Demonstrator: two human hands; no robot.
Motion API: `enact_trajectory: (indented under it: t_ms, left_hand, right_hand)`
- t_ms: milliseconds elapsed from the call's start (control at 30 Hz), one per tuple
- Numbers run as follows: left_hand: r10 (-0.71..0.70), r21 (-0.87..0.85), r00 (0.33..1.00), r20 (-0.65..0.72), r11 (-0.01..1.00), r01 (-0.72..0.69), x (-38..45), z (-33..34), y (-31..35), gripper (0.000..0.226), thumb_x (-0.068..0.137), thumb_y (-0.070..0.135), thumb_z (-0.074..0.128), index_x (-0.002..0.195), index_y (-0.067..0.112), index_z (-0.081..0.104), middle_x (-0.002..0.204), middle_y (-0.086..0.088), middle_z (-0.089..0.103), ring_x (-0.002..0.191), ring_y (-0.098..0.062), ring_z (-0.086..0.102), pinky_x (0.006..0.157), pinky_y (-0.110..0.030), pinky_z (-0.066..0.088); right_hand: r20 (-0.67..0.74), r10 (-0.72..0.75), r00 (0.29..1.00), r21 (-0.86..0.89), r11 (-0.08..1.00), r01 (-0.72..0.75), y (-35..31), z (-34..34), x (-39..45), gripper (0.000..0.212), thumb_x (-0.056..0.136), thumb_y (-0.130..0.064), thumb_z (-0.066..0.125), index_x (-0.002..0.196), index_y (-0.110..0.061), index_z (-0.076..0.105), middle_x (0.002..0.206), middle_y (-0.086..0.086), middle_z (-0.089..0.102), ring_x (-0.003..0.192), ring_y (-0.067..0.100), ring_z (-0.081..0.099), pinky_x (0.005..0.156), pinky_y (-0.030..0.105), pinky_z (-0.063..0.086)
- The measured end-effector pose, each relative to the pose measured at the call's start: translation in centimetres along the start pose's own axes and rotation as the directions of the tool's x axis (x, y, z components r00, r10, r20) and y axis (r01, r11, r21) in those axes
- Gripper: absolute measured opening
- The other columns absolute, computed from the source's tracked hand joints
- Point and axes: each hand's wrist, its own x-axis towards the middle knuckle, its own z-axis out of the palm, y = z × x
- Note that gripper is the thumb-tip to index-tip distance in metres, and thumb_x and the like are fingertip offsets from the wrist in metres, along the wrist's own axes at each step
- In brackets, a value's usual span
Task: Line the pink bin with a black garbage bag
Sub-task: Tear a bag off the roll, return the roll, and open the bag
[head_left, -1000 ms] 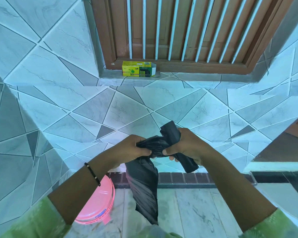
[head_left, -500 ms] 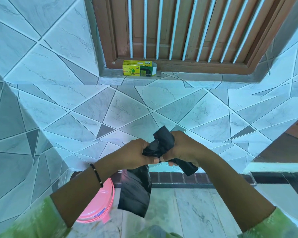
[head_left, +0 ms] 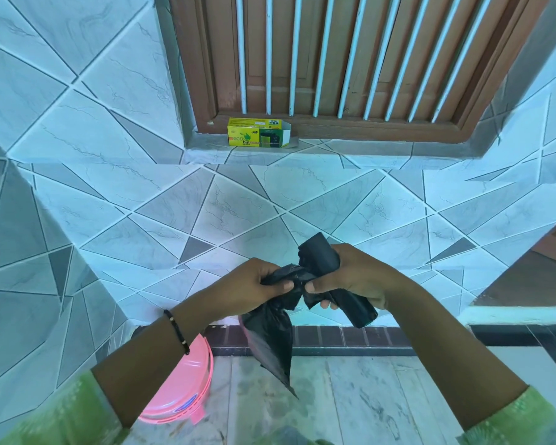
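Note:
A roll of black garbage bags (head_left: 350, 300) sits in my right hand (head_left: 353, 277), fingers wrapped around it. My left hand (head_left: 254, 284) pinches the bunched top of one black garbage bag (head_left: 273, 342) that hangs down from the roll to about floor height in the view. The two hands are close together in front of the tiled wall, thumbs nearly touching. The pink bin (head_left: 180, 390) stands on the floor at lower left, its lid on, mostly hidden by my left forearm.
A yellow and green bag box (head_left: 257, 132) lies on the window sill under the brown barred window (head_left: 350, 59). A tiled wall corner juts out at the left. A dark tile border (head_left: 350, 338) runs along the wall's foot; a step edge is at right.
The hanging bag swung and rose, then dropped into a narrower point. Both hands stayed together, with the right hand turning the roll slightly.

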Motion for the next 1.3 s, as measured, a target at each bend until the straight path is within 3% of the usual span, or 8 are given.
enact_trajectory:
  t_ms: [133, 533, 700, 767, 867, 933, 1200, 1300]
  left_hand:
    - [-0.025, -0.044, 0.995, 0.092, 0.999, 0.029, -0.1, -0.3, -0.4, 0.023, 0.092, 0.028, 0.055, 0.077, 0.018, 0.068, 0.049, 0.009, 0.059, 0.052, -0.004, 0.055, 0.055, -0.009, 0.041]
    - [-0.099, 0.149, 0.970, 0.220, 0.987, 0.067, 0.2, -1.1, 1.1, 0.021, 0.092, 0.027, 0.056, 0.075, 0.019, 0.067, 0.059, 0.008, 0.067, 0.062, -0.010, 0.063, 0.061, -0.010, 0.045]
    - [-0.082, 0.219, 0.984, 0.160, 0.975, 0.046, 0.6, -1.4, 1.5, 0.025, 0.090, 0.030, 0.058, 0.085, 0.007, 0.066, 0.077, -0.008, 0.072, 0.074, -0.019, 0.065, 0.078, -0.032, 0.052]
    - [-0.041, 0.162, 0.992, 0.119, 0.987, 0.021, 0.7, -1.3, 1.5, 0.026, 0.089, 0.032, 0.059, 0.090, 0.007, 0.064, 0.078, -0.005, 0.067, 0.073, -0.017, 0.060, 0.072, -0.028, 0.048]
    - [-0.008, 0.070, 0.998, 0.063, 0.998, 0.004, 0.9, -0.8, 1.0, 0.018, 0.088, 0.029, 0.061, 0.074, 0.017, 0.061, 0.064, 0.006, 0.055, 0.061, -0.010, 0.049, 0.064, -0.023, 0.038]
    - [-0.013, 0.085, 0.999, 0.042, 0.996, 0.010, 1.1, -0.7, 0.6, 0.022, 0.087, 0.028, 0.063, 0.067, 0.022, 0.059, 0.059, 0.006, 0.053, 0.058, -0.011, 0.047, 0.063, -0.025, 0.037]
    - [-0.013, 0.255, 0.996, 0.085, 0.967, -0.009, 0.8, -2.2, 0.3, 0.022, 0.089, 0.030, 0.060, 0.073, 0.015, 0.066, 0.060, 0.010, 0.063, 0.052, 0.001, 0.050, 0.063, -0.021, 0.038]
    - [-0.024, 0.239, 0.992, 0.125, 0.971, -0.006, 0.5, -2.6, 0.3, 0.022, 0.087, 0.033, 0.062, 0.079, 0.014, 0.066, 0.065, 0.009, 0.064, 0.057, 0.000, 0.053, 0.063, -0.019, 0.042]
  right_hand:
    - [-0.087, 0.014, 0.996, 0.033, 0.999, -0.011, 0.4, 0.2, 0.0, 0.035, 0.073, 0.004, 0.072, 0.104, -0.004, 0.059, 0.095, 0.028, 0.067, 0.050, 0.023, 0.058, 0.051, 0.028, 0.050]
    - [-0.087, -0.043, 0.995, -0.205, 0.979, 0.024, -0.8, 0.0, -0.5, 0.031, 0.072, 0.005, 0.072, 0.092, -0.014, 0.057, 0.078, 0.009, 0.065, 0.054, 0.020, 0.062, 0.051, 0.025, 0.051]
    - [-0.139, -0.057, 0.989, -0.157, 0.987, 0.035, -0.5, 0.4, -0.4, 0.029, 0.071, 0.003, 0.074, 0.088, -0.014, 0.058, 0.077, 0.011, 0.065, 0.049, 0.019, 0.058, 0.049, 0.025, 0.050]
    - [-0.181, -0.047, 0.982, -0.065, 0.997, 0.035, -0.3, 0.5, -0.3, 0.030, 0.070, 0.001, 0.076, 0.094, -0.006, 0.059, 0.077, 0.015, 0.064, 0.049, 0.021, 0.055, 0.049, 0.026, 0.048]
    - [-0.220, -0.030, 0.975, 0.020, 0.999, 0.035, -0.1, 0.8, -0.2, 0.031, 0.070, 0.001, 0.077, 0.094, -0.004, 0.058, 0.076, 0.015, 0.062, 0.046, 0.019, 0.052, 0.046, 0.025, 0.047]
    - [-0.235, -0.036, 0.971, 0.005, 0.999, 0.038, -0.1, 0.8, -0.3, 0.030, 0.069, 0.001, 0.077, 0.092, -0.007, 0.058, 0.077, 0.016, 0.062, 0.046, 0.018, 0.052, 0.046, 0.025, 0.048]
    - [-0.274, -0.109, 0.955, -0.195, 0.979, 0.056, -0.3, 0.0, -0.5, 0.032, 0.067, -0.003, 0.078, 0.093, -0.007, 0.060, 0.080, 0.018, 0.066, 0.053, 0.023, 0.058, 0.053, 0.030, 0.051]
    - [-0.217, -0.076, 0.973, -0.169, 0.985, 0.040, -0.7, -0.8, -0.9, 0.028, 0.068, -0.001, 0.078, 0.087, -0.010, 0.060, 0.075, 0.014, 0.065, 0.057, 0.027, 0.056, 0.051, 0.028, 0.049]
